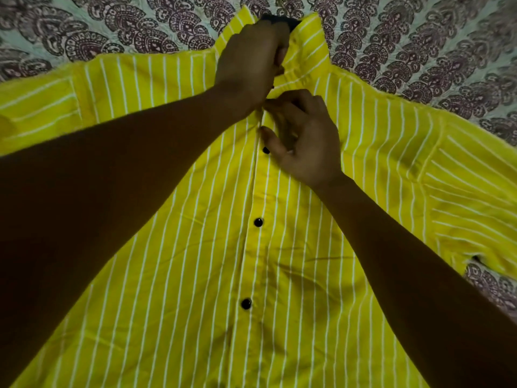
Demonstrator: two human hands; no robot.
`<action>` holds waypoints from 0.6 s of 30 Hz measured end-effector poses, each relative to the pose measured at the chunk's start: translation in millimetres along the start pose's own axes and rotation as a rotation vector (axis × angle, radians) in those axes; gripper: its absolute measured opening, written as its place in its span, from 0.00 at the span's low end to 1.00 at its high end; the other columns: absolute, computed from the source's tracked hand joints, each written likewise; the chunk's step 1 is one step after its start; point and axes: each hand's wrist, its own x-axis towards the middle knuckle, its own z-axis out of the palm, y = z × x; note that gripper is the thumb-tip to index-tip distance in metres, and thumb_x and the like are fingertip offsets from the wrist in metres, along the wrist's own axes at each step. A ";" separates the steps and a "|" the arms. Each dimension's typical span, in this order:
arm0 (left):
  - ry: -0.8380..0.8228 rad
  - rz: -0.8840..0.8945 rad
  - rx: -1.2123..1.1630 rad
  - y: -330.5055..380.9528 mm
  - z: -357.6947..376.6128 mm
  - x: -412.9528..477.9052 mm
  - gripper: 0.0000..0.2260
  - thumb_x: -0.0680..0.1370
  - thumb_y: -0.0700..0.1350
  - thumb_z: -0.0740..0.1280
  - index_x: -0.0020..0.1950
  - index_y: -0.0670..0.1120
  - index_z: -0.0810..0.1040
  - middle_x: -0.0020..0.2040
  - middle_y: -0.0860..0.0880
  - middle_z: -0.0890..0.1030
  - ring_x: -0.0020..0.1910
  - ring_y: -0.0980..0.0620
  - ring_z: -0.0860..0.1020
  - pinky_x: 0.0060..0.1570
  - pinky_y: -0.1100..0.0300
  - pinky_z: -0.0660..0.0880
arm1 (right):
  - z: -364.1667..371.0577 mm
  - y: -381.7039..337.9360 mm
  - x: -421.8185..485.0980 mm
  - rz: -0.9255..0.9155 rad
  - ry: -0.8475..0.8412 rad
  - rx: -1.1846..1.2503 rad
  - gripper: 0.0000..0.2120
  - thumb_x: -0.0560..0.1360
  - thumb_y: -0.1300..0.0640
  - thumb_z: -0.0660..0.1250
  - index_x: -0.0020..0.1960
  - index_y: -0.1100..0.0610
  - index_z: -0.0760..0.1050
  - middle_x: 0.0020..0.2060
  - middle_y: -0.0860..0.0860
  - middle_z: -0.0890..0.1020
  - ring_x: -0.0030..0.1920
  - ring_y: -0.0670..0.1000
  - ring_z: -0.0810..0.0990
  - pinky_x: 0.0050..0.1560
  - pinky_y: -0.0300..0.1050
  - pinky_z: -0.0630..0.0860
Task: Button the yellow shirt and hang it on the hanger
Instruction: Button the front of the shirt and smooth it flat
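The yellow shirt [195, 275] with thin white stripes lies front-up, spread flat with both sleeves out. Three black buttons [258, 222] show closed down the placket; the top one sits just under my right thumb. My left hand [251, 65] pinches the fabric at the collar, just below the neck opening. Right below it, my right hand [305, 141] pinches the placket edge with fingers curled. The two hands nearly touch. A dark piece [279, 19] shows inside the collar; I cannot tell what it is. No hanger is clearly visible.
A bedsheet [112, 32] with a pale ground and dark paisley print lies under the shirt and fills the far side and right edge. The shirt's right sleeve [470, 208] is rumpled near the sheet at the right.
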 end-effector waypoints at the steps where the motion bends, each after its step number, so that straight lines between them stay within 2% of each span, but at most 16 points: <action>1: 0.021 0.025 -0.013 -0.8 2.7 -3.0 0.04 0.72 0.41 0.64 0.45 0.47 0.74 0.49 0.44 0.79 0.48 0.46 0.77 0.46 0.52 0.71 | 1.8 -0.4 -0.8 -0.036 0.006 -0.048 0.18 0.72 0.47 0.65 0.57 0.55 0.79 0.50 0.55 0.80 0.48 0.56 0.76 0.45 0.46 0.72; 5: 0.213 0.135 0.014 -8.4 5.6 -27.7 0.11 0.76 0.46 0.59 0.54 0.43 0.75 0.54 0.43 0.77 0.53 0.44 0.75 0.50 0.52 0.70 | 4.9 -0.2 -2.3 -0.081 0.039 -0.149 0.16 0.73 0.45 0.65 0.53 0.55 0.81 0.48 0.56 0.80 0.47 0.58 0.77 0.46 0.48 0.71; 7: 0.276 0.096 0.026 -10.3 2.4 -45.9 0.14 0.78 0.48 0.56 0.57 0.43 0.74 0.53 0.44 0.78 0.51 0.44 0.76 0.47 0.52 0.70 | 4.5 0.4 -2.4 -0.069 0.036 -0.164 0.17 0.73 0.44 0.64 0.52 0.54 0.81 0.47 0.54 0.81 0.47 0.57 0.78 0.46 0.48 0.72; 9: 0.169 0.057 0.058 -17.0 1.8 -60.5 0.20 0.78 0.51 0.50 0.62 0.42 0.71 0.54 0.44 0.80 0.51 0.42 0.78 0.48 0.49 0.71 | 5.1 0.8 -3.5 -0.079 0.023 -0.169 0.17 0.73 0.43 0.64 0.53 0.54 0.81 0.48 0.54 0.81 0.48 0.57 0.79 0.46 0.49 0.73; 10: 0.074 0.078 0.122 -22.6 2.4 -65.3 0.23 0.78 0.53 0.47 0.65 0.41 0.68 0.58 0.43 0.79 0.55 0.41 0.77 0.55 0.48 0.70 | 5.1 0.2 -5.3 -0.088 0.018 -0.182 0.18 0.73 0.43 0.63 0.54 0.54 0.80 0.49 0.54 0.81 0.49 0.57 0.79 0.47 0.49 0.73; 12: -0.093 0.148 0.263 -32.0 1.7 -67.9 0.28 0.77 0.54 0.42 0.71 0.42 0.63 0.69 0.43 0.70 0.69 0.43 0.67 0.69 0.45 0.59 | 5.1 -2.0 -10.8 -0.094 -0.002 -0.230 0.22 0.73 0.40 0.62 0.58 0.55 0.78 0.53 0.54 0.80 0.54 0.56 0.79 0.52 0.48 0.70; 14: -0.169 0.118 0.340 -34.1 1.7 -61.0 0.30 0.76 0.55 0.38 0.74 0.46 0.58 0.75 0.47 0.62 0.75 0.46 0.57 0.72 0.44 0.49 | 4.8 -4.9 -17.9 -0.078 -0.053 -0.278 0.27 0.74 0.37 0.59 0.64 0.55 0.75 0.59 0.55 0.78 0.60 0.56 0.76 0.58 0.48 0.68; 18: -0.263 -0.003 0.405 -28.6 8.3 -53.1 0.25 0.80 0.53 0.43 0.76 0.47 0.50 0.77 0.50 0.53 0.76 0.50 0.50 0.73 0.45 0.43 | 0.2 -14.8 -29.9 -0.010 -0.214 -0.331 0.36 0.73 0.33 0.53 0.72 0.56 0.64 0.70 0.57 0.68 0.71 0.59 0.65 0.71 0.57 0.58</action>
